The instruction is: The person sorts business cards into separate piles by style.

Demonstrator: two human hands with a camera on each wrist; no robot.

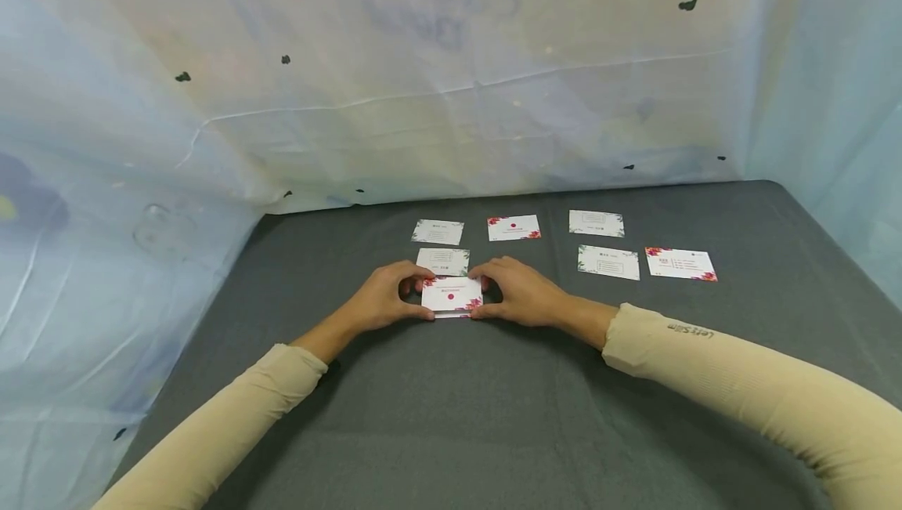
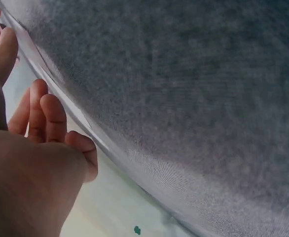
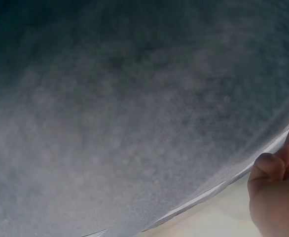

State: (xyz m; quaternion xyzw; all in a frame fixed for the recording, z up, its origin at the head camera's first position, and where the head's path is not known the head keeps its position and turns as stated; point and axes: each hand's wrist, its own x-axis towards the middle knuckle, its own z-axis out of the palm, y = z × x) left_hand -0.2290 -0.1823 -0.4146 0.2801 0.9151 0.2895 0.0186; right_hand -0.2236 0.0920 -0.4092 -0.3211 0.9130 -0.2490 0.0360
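My left hand (image 1: 384, 294) and my right hand (image 1: 521, 292) are clamped on a white card with red flowers (image 1: 451, 291), one at each short end, thumbs at the near corners. I hold it between them over the grey cloth (image 1: 451, 424) of the worktop, and a second card's edge (image 1: 452, 315) shows under its near side; I cannot tell whether I grip that one too. Just beyond lies a leaf-cornered card (image 1: 443, 261), with another leafy card (image 1: 438, 232) behind it. Off to my right are a red-flowered card in the far row (image 1: 514, 228), two more leafy cards (image 1: 608, 262) and, furthest right, another red-flowered card (image 1: 680, 264). Pale patterned sheeting (image 1: 451, 134) hangs behind the worktop.
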